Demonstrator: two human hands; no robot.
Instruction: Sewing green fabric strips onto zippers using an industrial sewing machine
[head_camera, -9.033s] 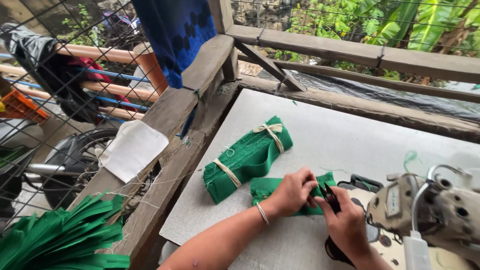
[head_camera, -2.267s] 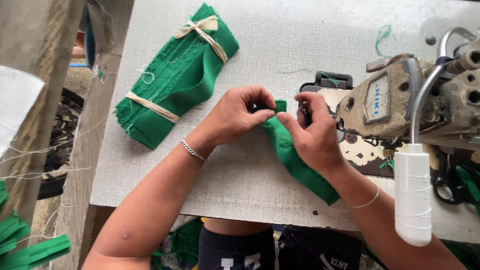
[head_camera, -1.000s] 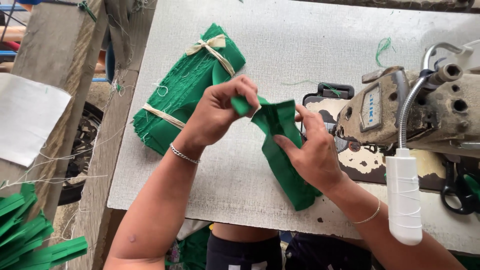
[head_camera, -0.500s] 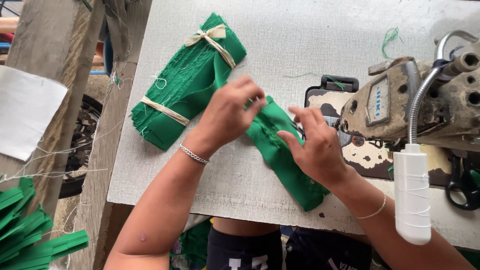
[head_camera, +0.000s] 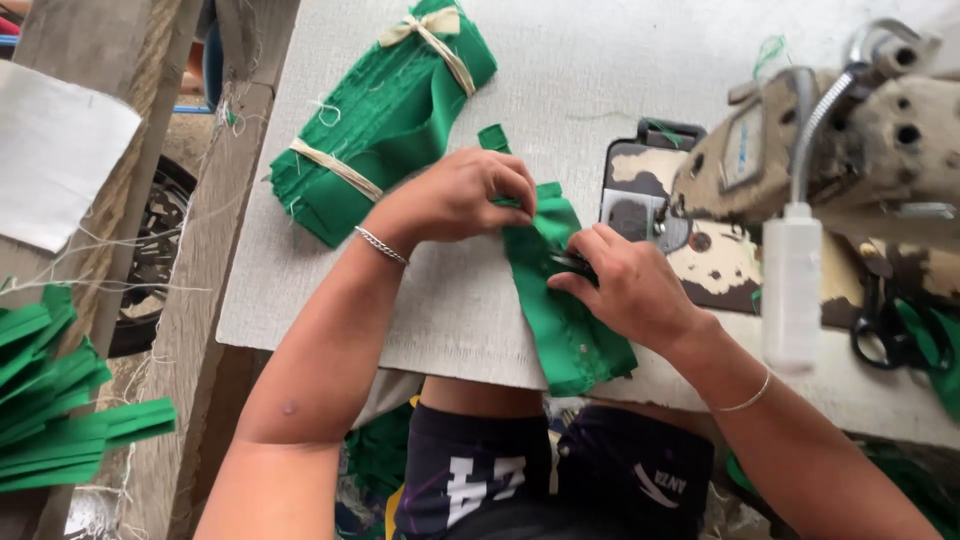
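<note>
Left hand (head_camera: 455, 195) pinches the top of the long green cloth strip (head_camera: 560, 300); right hand (head_camera: 625, 285) is closed on its middle, with a small dark tool. Best keep the fold taut between them, flat on the grey table (head_camera: 440, 320).

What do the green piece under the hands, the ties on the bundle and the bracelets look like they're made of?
Green piece: woven cloth, matte; it folds and creases softly under the left hand and right hand. Ties on the green bundle: pale cloth strips, probably, knotted flat. Bracelets: thin, shiny, likely metal chain.
</note>
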